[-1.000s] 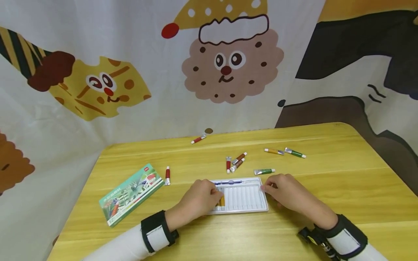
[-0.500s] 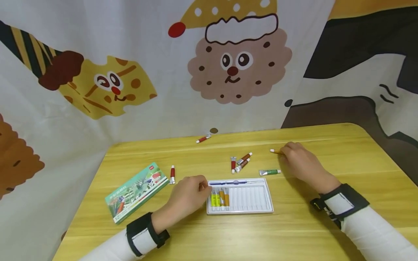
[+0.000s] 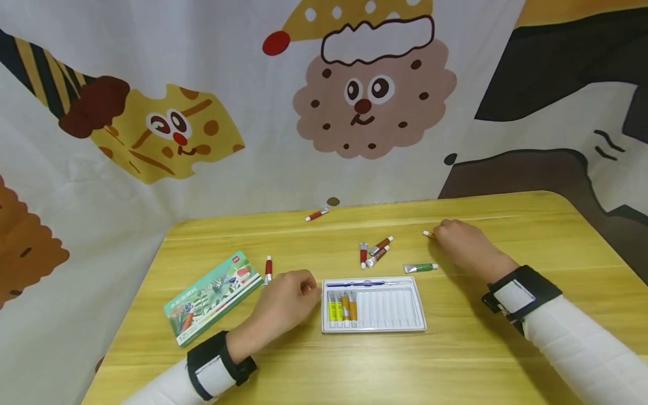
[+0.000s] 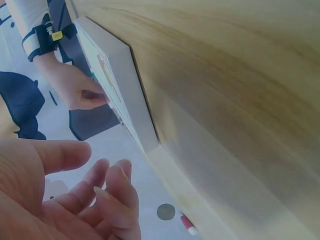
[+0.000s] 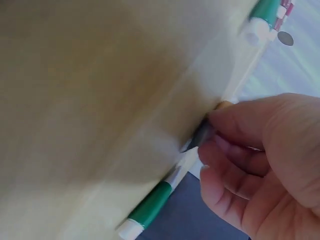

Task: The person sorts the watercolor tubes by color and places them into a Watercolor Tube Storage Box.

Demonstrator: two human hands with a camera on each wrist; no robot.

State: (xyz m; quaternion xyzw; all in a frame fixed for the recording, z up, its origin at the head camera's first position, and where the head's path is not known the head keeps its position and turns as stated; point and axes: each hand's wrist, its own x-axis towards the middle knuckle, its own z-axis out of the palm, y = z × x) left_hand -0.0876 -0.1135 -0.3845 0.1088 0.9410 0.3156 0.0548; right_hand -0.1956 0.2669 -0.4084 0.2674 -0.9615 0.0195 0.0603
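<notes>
Surface (image 3: 324,371): yellow wood grain, streaks running side to side; far right corner rounded, near edge out of view.
Teal box (image 3: 214,298): flat and slanted, near the left edge, illustrated face up.
Box-side red tube (image 3: 268,267): just beside the box, white cap toward the far edge.
Rear red tube (image 3: 316,215): near the far edge, left of its middle.
Trio: another red tube (image 3: 363,256) and two brown tubes (image 3: 381,245), close together, between tray and far edge.
White tray (image 3: 374,331): central, long sides roughly along the far edge.
Green tube (image 3: 420,268): near the tray, cap toward the right edge.
Second green tube (image 5: 150,207): lies right of centre.
</notes>
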